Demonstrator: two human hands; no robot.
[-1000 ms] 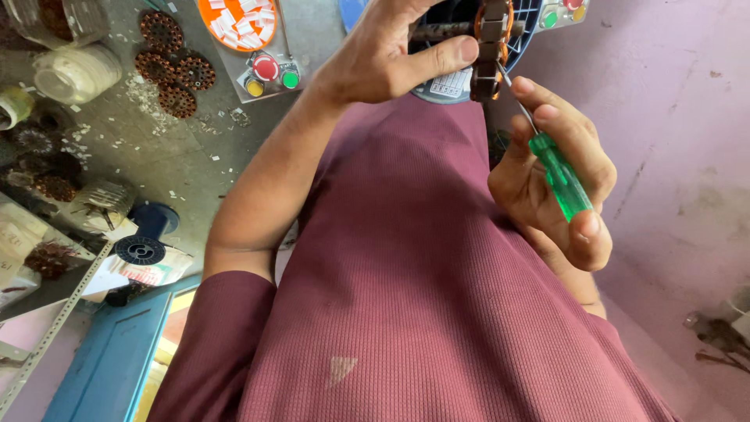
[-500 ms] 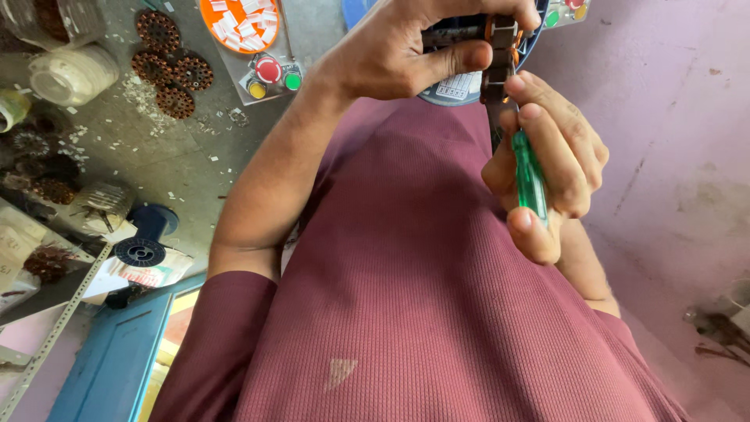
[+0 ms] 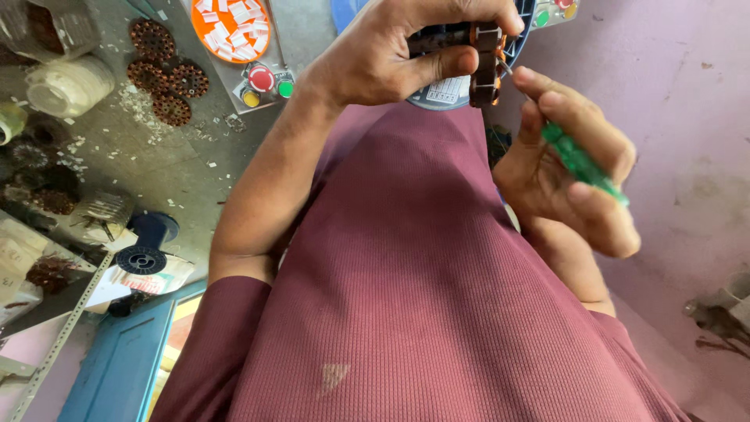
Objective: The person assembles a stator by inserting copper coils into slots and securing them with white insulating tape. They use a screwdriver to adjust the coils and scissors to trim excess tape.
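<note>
left hand (image 3: 391,59): squeezed tight on the small dark metal motor core with copper wire (image 3: 476,59), up by the chest | right hand (image 3: 566,168): wrapped round the green plastic-handled screwdriver (image 3: 582,164), tip at the core | tip: hold the core steady, poke gently, don't scratch the wire

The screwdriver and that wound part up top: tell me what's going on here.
A person in a maroon shirt holds a small dark motor core with copper windings in the left hand. The right hand grips a green-handled screwdriver, its tip close to the core's edge. On the grey bench lie brown toothed cores, an orange dish of white slips and a blue spool.
</note>
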